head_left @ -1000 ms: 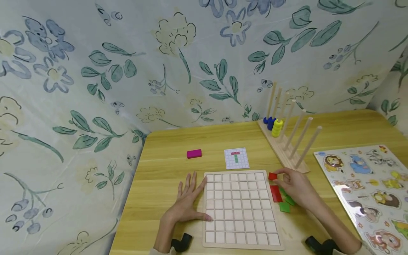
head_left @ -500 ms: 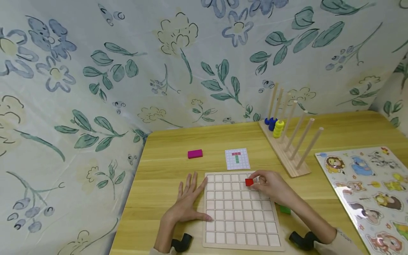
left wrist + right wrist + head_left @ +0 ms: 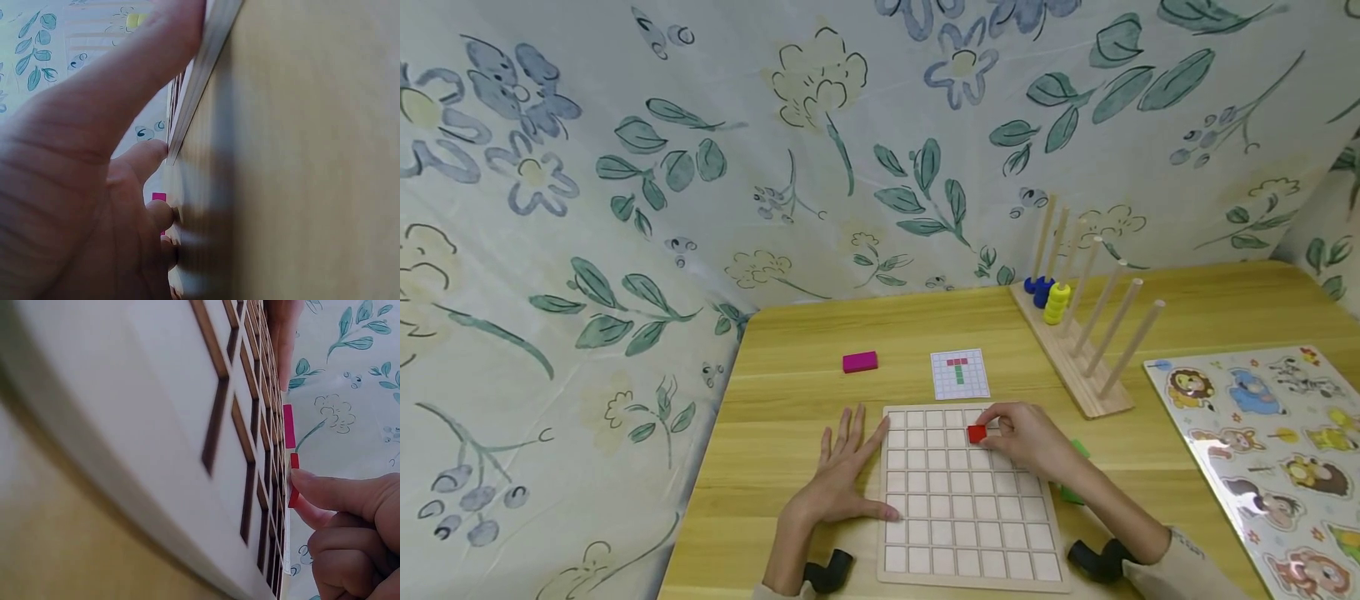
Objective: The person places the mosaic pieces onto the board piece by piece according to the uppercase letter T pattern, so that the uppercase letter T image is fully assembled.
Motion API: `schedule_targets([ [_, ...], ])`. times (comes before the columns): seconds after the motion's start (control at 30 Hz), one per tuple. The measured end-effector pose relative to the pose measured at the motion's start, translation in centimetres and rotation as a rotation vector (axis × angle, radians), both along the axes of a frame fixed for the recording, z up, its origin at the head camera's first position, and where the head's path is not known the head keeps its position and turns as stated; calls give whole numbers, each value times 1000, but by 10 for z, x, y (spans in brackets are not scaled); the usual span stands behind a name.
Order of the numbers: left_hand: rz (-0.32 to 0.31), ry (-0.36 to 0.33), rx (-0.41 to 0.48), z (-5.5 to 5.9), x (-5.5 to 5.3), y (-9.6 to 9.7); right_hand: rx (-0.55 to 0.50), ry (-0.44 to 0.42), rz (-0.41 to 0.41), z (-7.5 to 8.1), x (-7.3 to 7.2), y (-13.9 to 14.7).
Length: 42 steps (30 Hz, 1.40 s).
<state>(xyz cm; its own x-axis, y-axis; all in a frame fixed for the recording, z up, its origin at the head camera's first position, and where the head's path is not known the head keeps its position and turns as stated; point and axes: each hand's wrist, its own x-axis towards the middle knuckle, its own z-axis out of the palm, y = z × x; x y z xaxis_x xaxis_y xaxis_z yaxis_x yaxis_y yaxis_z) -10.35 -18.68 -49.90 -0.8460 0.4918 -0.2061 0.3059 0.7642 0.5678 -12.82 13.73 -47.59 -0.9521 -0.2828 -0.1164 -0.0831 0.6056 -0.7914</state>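
A wooden grid board point(image 3: 973, 581) lies on the table, its squares bare wood. My right hand point(image 3: 1033, 442) pinches a small red square tile point(image 3: 977, 434) between thumb and forefinger, over the upper part of the grid right of its middle. In the right wrist view the tile point(image 3: 294, 487) is seen edge-on, close to the grid, with the other fingers curled in. My left hand point(image 3: 838, 479) lies spread at the board's left side, its thumb and forefinger touching the edge. Green tiles point(image 3: 1074, 495) show partly from behind the right forearm.
Behind the board lie a card point(image 3: 960, 375) with a red and green T on a grid and a magenta block point(image 3: 860, 362). A wooden peg rack point(image 3: 1101, 402) with blue and yellow beads stands at back right. An animal puzzle board point(image 3: 1232, 429) lies at the right.
My right hand has taken the red tile from beside the board and carried it left over the grid. The left hand has stayed in place.
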Motion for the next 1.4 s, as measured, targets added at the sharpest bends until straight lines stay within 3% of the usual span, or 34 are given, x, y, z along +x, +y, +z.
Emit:
schedule_targets([
  [0.6, 1, -9, 15, 0, 1, 0, 4, -28, -3, -2, -1, -1],
  [1.0, 1, -3, 27, 1, 1, 0, -8, 8, -43, -6, 0, 2],
  [1.23, 0, -9, 28, 1, 1, 0, -52, -59, -66, -10, -2, 6],
  [1.4, -6, 3, 30, 1, 2, 0, -56, -58, -64, -10, -3, 6],
])
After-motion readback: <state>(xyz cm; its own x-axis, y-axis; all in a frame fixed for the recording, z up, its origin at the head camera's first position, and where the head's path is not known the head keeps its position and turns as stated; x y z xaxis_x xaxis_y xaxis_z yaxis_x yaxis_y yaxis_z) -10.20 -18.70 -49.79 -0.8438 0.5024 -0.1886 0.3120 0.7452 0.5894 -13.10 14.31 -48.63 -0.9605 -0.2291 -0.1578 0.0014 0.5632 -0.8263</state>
